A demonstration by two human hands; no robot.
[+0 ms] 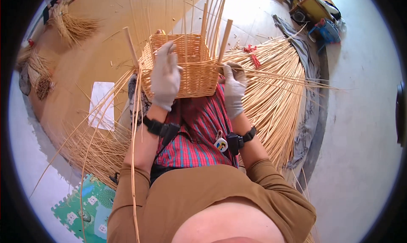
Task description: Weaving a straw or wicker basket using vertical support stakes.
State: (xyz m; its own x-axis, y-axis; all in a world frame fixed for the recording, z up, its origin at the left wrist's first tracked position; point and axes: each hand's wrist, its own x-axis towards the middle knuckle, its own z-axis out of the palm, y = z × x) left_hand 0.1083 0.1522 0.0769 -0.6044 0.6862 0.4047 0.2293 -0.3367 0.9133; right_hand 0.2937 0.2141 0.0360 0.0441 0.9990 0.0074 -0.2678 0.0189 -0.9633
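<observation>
A half-woven wicker basket (197,83) rests on my lap, its near wall facing me. Thick corner stakes (225,40) and thin upright rods (185,18) rise from its rim. Flat against the near wall, toward its left side, lies my left hand (164,83) in a pale glove, fingers stretched upward and holding nothing visible. At the right corner of the rim, my gloved right hand (234,88) is closed on thin wicker strands (280,77), whose loose ends trail off to the right. More long strands (134,158) hang from the basket's left corner.
A large fan of loose wicker rods (277,107) with red ties lies on a grey cloth (311,67) at the right. Wicker bundles (70,24) lie far left. A white sheet (101,105) and a green foam mat (87,205) are on the floor at left.
</observation>
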